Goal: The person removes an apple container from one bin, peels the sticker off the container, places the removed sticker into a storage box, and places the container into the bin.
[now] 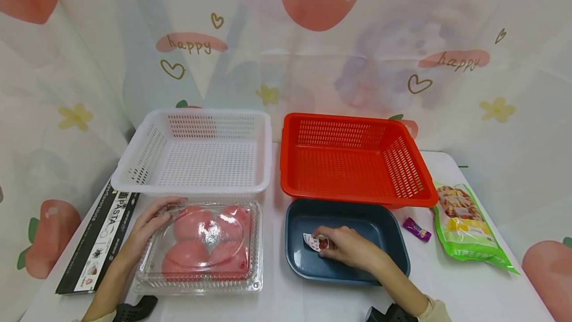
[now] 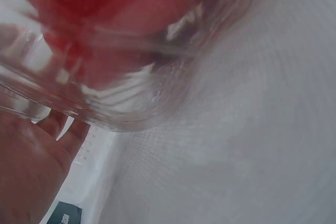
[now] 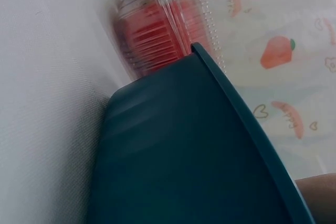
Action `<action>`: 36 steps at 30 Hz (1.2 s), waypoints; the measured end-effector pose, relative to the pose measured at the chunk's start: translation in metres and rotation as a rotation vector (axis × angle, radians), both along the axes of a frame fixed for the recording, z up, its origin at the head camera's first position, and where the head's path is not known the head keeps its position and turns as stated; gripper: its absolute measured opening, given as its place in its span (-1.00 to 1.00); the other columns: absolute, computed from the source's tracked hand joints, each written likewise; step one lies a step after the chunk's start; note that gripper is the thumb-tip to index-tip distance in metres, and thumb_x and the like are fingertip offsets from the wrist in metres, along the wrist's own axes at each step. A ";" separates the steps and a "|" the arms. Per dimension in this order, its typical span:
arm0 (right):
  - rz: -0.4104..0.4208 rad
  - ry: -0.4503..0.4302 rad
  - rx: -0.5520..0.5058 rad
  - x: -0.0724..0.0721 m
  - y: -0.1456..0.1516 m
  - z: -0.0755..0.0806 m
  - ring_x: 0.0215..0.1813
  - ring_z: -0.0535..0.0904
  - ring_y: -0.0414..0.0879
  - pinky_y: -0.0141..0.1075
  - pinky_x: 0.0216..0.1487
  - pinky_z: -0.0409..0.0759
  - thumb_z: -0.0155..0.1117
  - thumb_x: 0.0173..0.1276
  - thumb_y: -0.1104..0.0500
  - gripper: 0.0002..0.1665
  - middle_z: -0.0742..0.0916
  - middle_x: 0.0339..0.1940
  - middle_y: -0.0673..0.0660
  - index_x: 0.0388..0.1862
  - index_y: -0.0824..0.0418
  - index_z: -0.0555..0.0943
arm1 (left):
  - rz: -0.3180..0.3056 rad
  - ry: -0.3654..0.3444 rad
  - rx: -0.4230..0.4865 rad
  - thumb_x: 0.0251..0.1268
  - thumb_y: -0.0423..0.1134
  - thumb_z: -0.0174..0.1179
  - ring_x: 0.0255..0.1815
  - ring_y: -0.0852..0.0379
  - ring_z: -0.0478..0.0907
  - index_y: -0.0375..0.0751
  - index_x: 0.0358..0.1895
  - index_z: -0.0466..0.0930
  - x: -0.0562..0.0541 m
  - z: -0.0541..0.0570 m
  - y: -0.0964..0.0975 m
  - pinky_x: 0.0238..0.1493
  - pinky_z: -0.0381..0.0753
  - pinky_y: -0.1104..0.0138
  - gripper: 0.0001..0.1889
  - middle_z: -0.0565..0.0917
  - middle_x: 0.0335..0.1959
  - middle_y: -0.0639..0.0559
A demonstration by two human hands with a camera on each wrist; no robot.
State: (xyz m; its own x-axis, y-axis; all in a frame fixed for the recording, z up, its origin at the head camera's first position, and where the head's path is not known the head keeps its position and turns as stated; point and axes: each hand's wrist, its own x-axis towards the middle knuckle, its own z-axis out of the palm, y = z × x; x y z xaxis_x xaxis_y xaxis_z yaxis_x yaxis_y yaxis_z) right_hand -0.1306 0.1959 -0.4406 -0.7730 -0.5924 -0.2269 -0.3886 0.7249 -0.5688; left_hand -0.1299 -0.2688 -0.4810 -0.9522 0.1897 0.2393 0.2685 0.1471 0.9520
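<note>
At the far left corner of a clear plastic clamshell box (image 1: 256,262) holding several round pink things (image 1: 185,260), my left hand (image 1: 149,225) rests with its fingers along the edge. The left wrist view has that hand (image 2: 31,156) against the side of the box (image 2: 131,119). Inside a dark blue tray (image 1: 299,270), my right hand (image 1: 348,246) pinches a small white packet with red print (image 1: 311,241) between thumb and fingers. In the right wrist view the wall of the tray (image 3: 157,145) hides most of that hand.
A white basket (image 1: 192,189) and a red basket (image 1: 357,200) stand behind. Left of the box lies a black-and-white pasta box (image 1: 103,242). To the tray's right are a purple wrapped candy (image 1: 416,229) and a green food bag (image 1: 464,227). A printed cloth (image 1: 313,73) hangs behind.
</note>
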 end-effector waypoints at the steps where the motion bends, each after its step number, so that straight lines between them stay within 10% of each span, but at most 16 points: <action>1: 0.000 0.001 0.002 0.000 0.000 0.000 -0.46 0.42 -0.35 -0.51 -0.43 0.48 0.36 0.27 0.13 -0.61 0.64 -0.46 -0.08 0.06 0.18 0.59 | -0.003 0.001 0.002 0.48 -0.40 -0.21 0.24 0.44 0.42 -0.42 0.30 0.31 0.000 0.000 0.000 0.20 0.35 0.63 -0.60 0.52 0.20 0.33; 36: -0.022 0.026 -0.013 0.003 0.001 -0.002 -0.47 0.41 -0.33 -0.49 -0.49 0.42 0.37 0.24 0.21 -0.77 0.63 -0.44 -0.04 -0.16 0.17 0.54 | -0.059 0.021 0.029 0.48 -0.42 -0.21 0.24 0.45 0.44 -0.40 0.32 0.29 -0.001 -0.002 -0.002 0.21 0.38 0.62 -0.60 0.51 0.22 0.35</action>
State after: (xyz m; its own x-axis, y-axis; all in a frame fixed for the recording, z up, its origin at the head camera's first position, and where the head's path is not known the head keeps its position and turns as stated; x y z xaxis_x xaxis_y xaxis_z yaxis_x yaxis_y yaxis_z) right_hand -0.1276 0.1966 -0.4423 -0.7918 -0.5775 -0.1990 -0.3871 0.7264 -0.5678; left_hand -0.1309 -0.2712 -0.4830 -0.9344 0.2379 0.2650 0.2956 0.1028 0.9498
